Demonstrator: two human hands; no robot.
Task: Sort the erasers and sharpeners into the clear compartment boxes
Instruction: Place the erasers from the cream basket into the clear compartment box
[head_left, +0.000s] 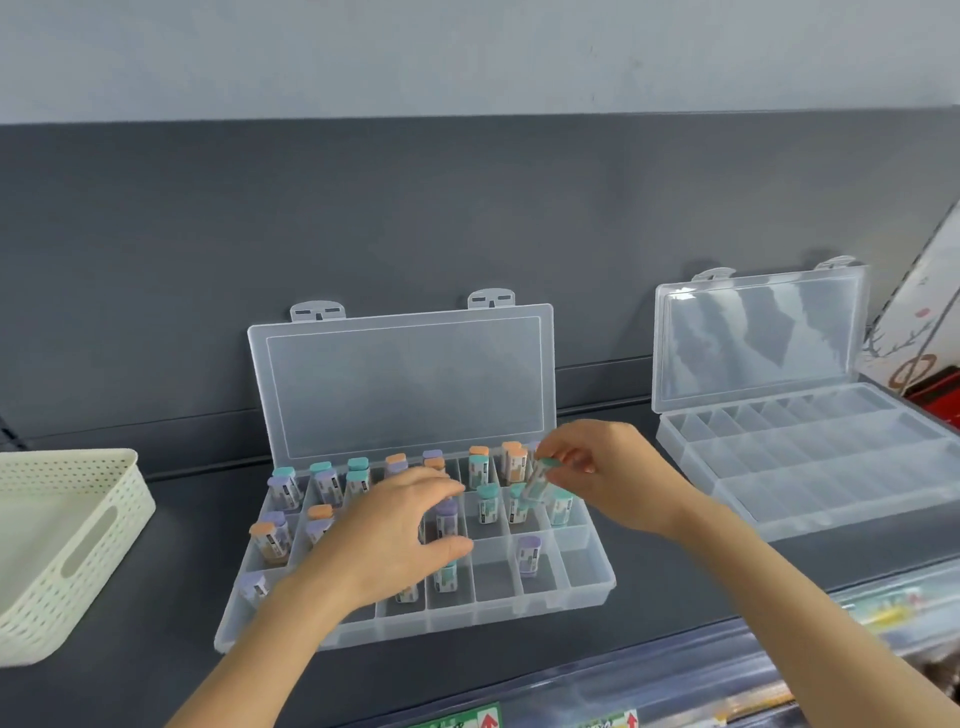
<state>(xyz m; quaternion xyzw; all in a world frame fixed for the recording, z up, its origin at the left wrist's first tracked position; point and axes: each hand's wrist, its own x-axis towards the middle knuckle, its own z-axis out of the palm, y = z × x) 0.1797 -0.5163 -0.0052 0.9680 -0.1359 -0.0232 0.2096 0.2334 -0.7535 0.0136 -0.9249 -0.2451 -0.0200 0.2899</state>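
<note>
A clear compartment box (587, 590) lies open on the dark shelf, its lid leaning against the back panel. Several of its cells hold upright erasers with teal, purple or orange tops, such as a purple one (528, 554) in the front row. My right hand (608, 475) pinches a teal-topped eraser (540, 480) tilted above the box's right middle cells. Over the box's centre, my left hand (400, 535) hovers with thumb and fingers spread around a purple-topped eraser (447, 517); whether it touches it is unclear. It hides several cells.
A second clear compartment box (810, 467) stands open on the right with nothing in its cells. A cream perforated basket (67, 551) sits at the left edge. The shelf's front rail with price labels (623, 691) runs below.
</note>
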